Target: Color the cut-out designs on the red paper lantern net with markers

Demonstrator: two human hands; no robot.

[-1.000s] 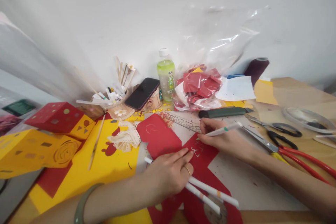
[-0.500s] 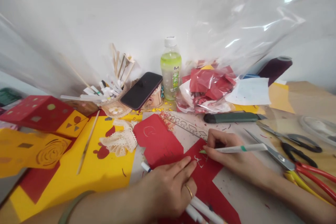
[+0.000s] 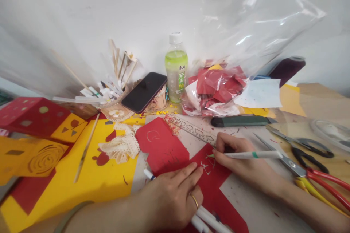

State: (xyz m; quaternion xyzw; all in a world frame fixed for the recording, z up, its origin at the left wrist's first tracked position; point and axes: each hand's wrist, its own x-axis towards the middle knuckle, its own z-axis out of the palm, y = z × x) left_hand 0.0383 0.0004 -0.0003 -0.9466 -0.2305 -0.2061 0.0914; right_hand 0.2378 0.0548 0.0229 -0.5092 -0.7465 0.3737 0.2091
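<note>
My right hand (image 3: 237, 156) is closed around a white marker (image 3: 254, 155) with a green band. Its green tip touches the red paper (image 3: 216, 182), beside pale strokes drawn there. With fingers stretched and lying flat, my left hand (image 3: 176, 194) presses on the same paper; a gold ring is on one finger. Several white markers (image 3: 209, 218) lie partly under that hand, and a blue-and-white pen end (image 3: 149, 174) pokes out at its left. Past the fingertips, another part of the red paper (image 3: 161, 145) bears faint drawn lines.
A green-tinted drink bottle (image 3: 176, 69) stands by the wall, near a phone (image 3: 144, 91). Scissors (image 3: 294, 165) and a dark green cutter (image 3: 242, 121) lie at right. A stencil ruler (image 3: 194, 131), lace (image 3: 120, 143), yellow paper (image 3: 109, 185) and a red box (image 3: 30, 116) surround the work.
The camera view has shifted slightly, so the things at left sit a little farther left. Both hands stay in nearly the same place, the marker tip still on the red paper.
</note>
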